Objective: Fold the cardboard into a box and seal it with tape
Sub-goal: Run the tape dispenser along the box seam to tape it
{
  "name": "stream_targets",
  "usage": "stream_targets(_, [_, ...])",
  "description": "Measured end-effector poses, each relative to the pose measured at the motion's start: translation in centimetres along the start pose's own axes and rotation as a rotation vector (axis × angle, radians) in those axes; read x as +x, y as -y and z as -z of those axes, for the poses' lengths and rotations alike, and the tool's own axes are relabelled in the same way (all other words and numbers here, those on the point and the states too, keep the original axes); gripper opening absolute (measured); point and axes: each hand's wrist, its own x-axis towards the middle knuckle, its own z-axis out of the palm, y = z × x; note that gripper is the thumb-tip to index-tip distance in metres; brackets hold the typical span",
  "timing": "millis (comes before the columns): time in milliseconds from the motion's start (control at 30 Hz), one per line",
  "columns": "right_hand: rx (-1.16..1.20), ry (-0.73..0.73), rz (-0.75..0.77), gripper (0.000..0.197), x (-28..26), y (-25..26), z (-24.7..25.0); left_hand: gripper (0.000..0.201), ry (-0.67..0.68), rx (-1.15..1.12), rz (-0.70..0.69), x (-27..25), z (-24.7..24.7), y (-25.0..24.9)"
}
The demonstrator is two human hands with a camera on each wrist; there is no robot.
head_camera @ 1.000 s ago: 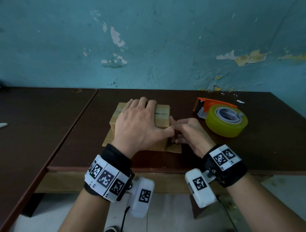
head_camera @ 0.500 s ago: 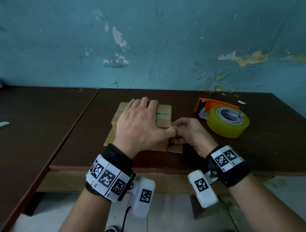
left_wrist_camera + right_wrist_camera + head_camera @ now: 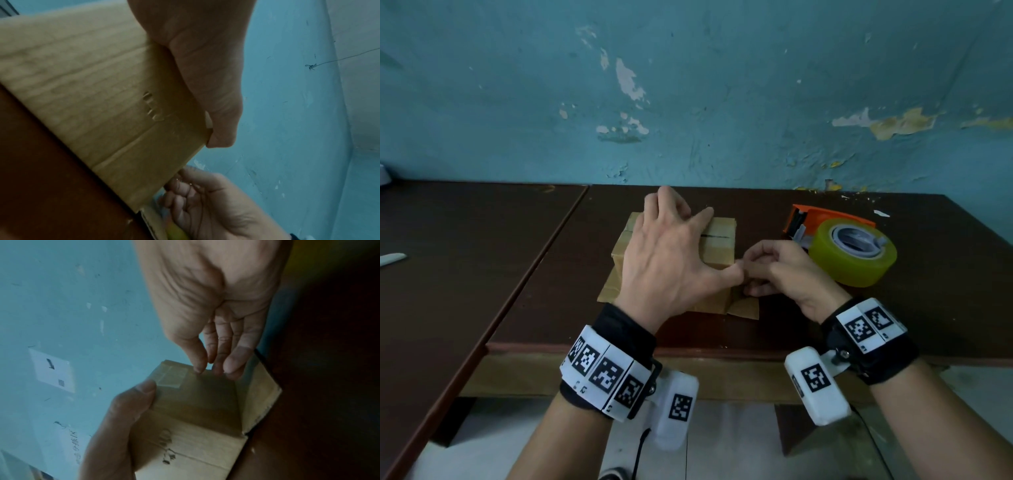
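A teal wall (image 3: 722, 85) with peeling paint stands behind a dark brown table (image 3: 893, 308), and a second table (image 3: 465, 257) butts against the first on the left. The cardboard box (image 3: 717, 245) sits near the front edge of the right-hand table, roughly in the middle. Its top flaps are folded down and meet at a dark seam that runs left to right; strips of tape cross that seam. The box's long axis appears to run away from the person toward the wall, though the covering hand makes this hard to judge. Loose bottom flaps splay flat on the table at its near side.

The left hand (image 3: 671, 260) lies over the top of the box, fingers spread and bent at the far edge, thumb stretched out along the near right corner. In the left wrist view the thumb (image 3: 218, 113) presses against the box's edge.

The right hand (image 3: 784, 270) is at the box's right side. Its fingertips (image 3: 232, 366) and thumb are brought together on the upper edge of that side wall, where clear tape lies; they seem to pinch it.

A tape dispenser (image 3: 828, 222), orange with a yellow-green roll, rests on the table just right of the right hand.
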Motion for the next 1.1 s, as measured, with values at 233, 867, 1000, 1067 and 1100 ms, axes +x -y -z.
stream_targets(233, [0.02,-0.106,0.075,0.008,-0.9,2.1,2.7,0.067,-0.137,-0.182,-0.045,-0.4,-0.4,-0.3])
stream_targets(867, [0.091,-0.344,0.18,0.008,-1.1,2.6,5.8,0.059,-0.445,-0.858,0.324,-0.8,-2.0,0.8])
stream_targets(1000, [0.083,-0.371,0.184,0.006,-1.1,2.4,5.7,0.08,-0.354,-0.969,0.529,-0.9,-2.6,1.3])
stream_targets(1067, [0.081,-0.369,0.181,0.007,-1.1,2.3,5.6,0.077,-0.304,-1.09,0.583,-0.8,-2.7,1.6])
stream_targets(1100, [0.078,-0.369,0.18,0.007,-1.1,2.3,5.6,0.071,-0.29,-1.145,0.592,-0.7,-2.6,1.7])
